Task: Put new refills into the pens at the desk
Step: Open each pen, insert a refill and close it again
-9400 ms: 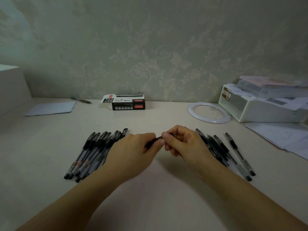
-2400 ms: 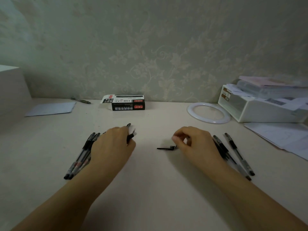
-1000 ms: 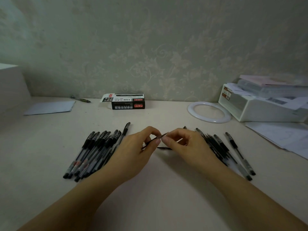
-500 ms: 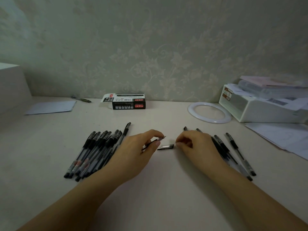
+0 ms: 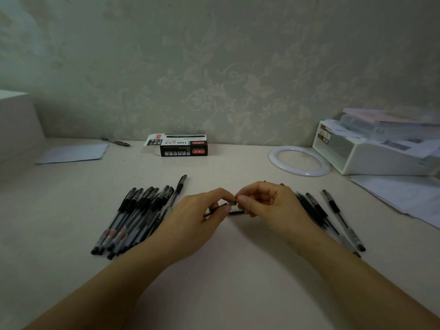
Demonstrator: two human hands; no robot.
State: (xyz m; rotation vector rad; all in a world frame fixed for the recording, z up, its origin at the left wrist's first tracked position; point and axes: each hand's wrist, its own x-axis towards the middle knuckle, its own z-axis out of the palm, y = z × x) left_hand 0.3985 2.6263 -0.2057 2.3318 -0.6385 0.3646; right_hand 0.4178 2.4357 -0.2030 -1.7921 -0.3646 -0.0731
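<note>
My left hand [image 5: 197, 220] grips a thin dark pen [image 5: 215, 209] that points up to the right. My right hand [image 5: 269, 206] pinches a small grey tip piece [image 5: 232, 203] at that pen's front end. A short black pen part [image 5: 235, 212] lies on the desk just below the fingertips. Left of my left hand lies a row of several black pens [image 5: 135, 217]. To the right of my right hand lies a second group of several black pens [image 5: 331, 215], partly hidden by the hand.
A black and white refill box [image 5: 183, 146] stands at the back by the wall. A white ring [image 5: 299, 160], a white tray of papers [image 5: 376, 148] and loose sheets [image 5: 404, 196] are at the right. A sheet of paper [image 5: 71, 153] and a single pen [image 5: 116, 142] lie at back left.
Half a second ago my right hand was at the black part on the desk. It has moved up and left to meet my left hand at the pen's tip.
</note>
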